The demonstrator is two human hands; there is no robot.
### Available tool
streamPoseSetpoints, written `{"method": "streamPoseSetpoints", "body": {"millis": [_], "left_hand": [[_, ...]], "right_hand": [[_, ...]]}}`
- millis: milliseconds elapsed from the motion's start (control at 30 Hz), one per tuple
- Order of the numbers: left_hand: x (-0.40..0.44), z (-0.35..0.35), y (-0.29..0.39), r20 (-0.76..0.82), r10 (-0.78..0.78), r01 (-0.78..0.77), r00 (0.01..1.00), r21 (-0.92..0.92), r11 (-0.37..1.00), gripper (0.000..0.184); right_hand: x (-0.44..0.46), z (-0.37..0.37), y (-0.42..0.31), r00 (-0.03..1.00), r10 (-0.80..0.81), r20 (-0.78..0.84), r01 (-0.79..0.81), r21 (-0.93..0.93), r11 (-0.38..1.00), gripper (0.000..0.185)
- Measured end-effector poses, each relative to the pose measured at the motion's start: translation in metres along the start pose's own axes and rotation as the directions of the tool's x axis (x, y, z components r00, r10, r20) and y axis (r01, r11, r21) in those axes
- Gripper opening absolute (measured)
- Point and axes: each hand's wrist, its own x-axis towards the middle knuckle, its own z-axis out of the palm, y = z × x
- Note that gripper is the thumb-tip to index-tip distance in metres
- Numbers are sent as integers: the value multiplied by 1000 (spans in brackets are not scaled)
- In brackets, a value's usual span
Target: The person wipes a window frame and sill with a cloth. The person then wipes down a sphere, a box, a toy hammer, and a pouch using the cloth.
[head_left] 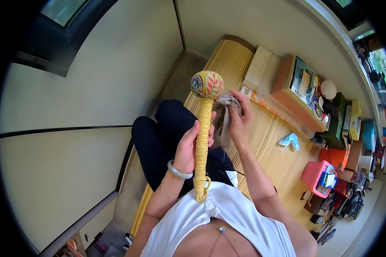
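A mallet (202,147) with a yellow cord-wrapped handle stands nearly upright in front of my chest. Its round head carries a red and blue leaf pattern on yellow, and a cord loop hangs at the lower end. My left hand (187,147), with a pale bangle on the wrist, wraps its fingers round the middle of the handle. To the right of the mallet head, my right hand (241,118) pinches a crumpled grey-brown cloth (224,124). Part of the cloth lies close behind the head; whether it touches cannot be made out.
I sit on a slatted bamboo mat (261,154). A blue face mask (290,141) lies on it at right. Along the wall are a wooden box (294,92) of items, a pink bin (313,175) and several boxes. A pale panelled wall (73,103) rises at left.
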Motion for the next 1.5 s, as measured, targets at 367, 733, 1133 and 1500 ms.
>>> {"method": "streamPoseSetpoints", "body": {"millis": [367, 733, 1133, 1500], "left_hand": [[41, -35, 31, 106, 307, -314, 946, 58, 948, 47], [75, -27, 44, 122, 350, -343, 929, -78, 936, 54], [61, -25, 16, 171, 424, -453, 889, 202, 868, 60], [19, -35, -32, 34, 341, -318, 940, 453, 833, 38]], "right_hand": [[-51, -21, -45, 859, 274, 433, -308, 9, 951, 19], [-61, 9, -38, 732, -204, 650, 45, 253, 967, 28], [-65, 10, -51, 900, 66, 431, -56, -37, 998, 47], [-19, 19, -39, 975, -137, 175, 156, -101, 983, 39]]}}
